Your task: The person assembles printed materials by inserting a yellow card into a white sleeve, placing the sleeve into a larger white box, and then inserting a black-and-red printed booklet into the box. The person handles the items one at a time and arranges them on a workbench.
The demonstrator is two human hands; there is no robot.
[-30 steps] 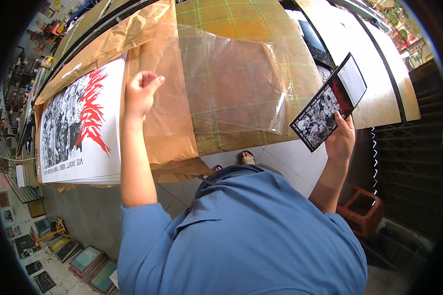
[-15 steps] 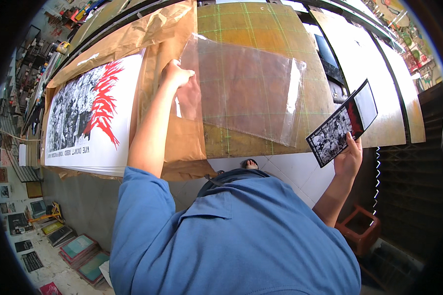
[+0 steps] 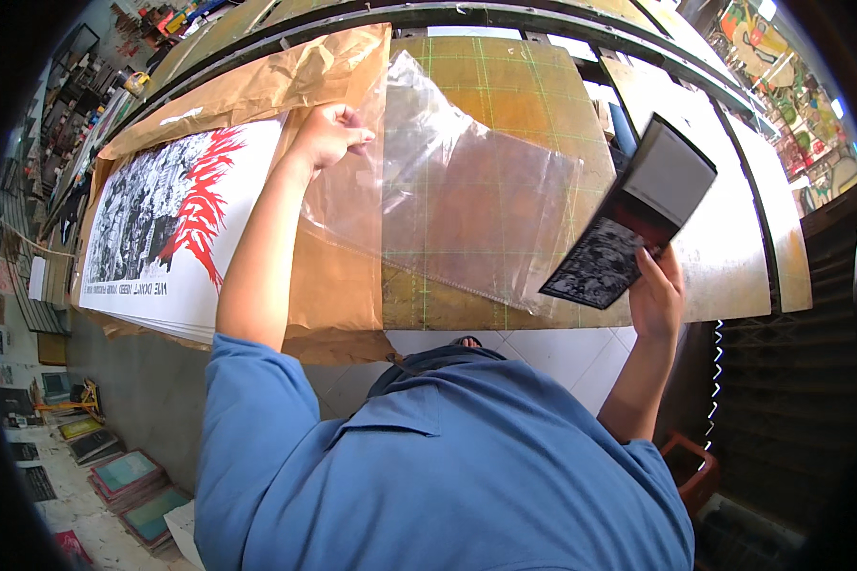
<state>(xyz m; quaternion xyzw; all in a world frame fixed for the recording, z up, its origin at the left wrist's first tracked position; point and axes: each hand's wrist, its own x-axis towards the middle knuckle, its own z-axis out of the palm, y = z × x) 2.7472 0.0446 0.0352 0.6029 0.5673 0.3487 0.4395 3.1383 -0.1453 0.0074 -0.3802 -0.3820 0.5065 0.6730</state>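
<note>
My left hand [image 3: 326,139] pinches the left end of a large clear plastic sleeve [image 3: 481,195]. The sleeve lies slanted across brown wrapping paper [image 3: 338,290] and a board with a green grid [image 3: 533,76]; its upper part is creased and raised. My right hand [image 3: 659,293] grips the lower edge of a dark printed booklet or folded card [image 3: 643,214] with a black-and-white picture, a red patch and a pale grey panel. It is held tilted in the air, right of the sleeve. Left of my left arm rests a stack of white poster prints [image 3: 176,224] with a grey and red design.
Crumpled brown paper borders the prints at the far side. Pale boards [image 3: 714,219] with dark gaps between them lie to the right. A reddish stool [image 3: 690,471] stands low at the right. Framed screens [image 3: 129,476] are stacked on the floor at lower left.
My left hand has shifted slightly left, drawing the sleeve's end with it, and the sleeve has buckled. My right hand has brought the booklet left and turned it, close to the sleeve's right end.
</note>
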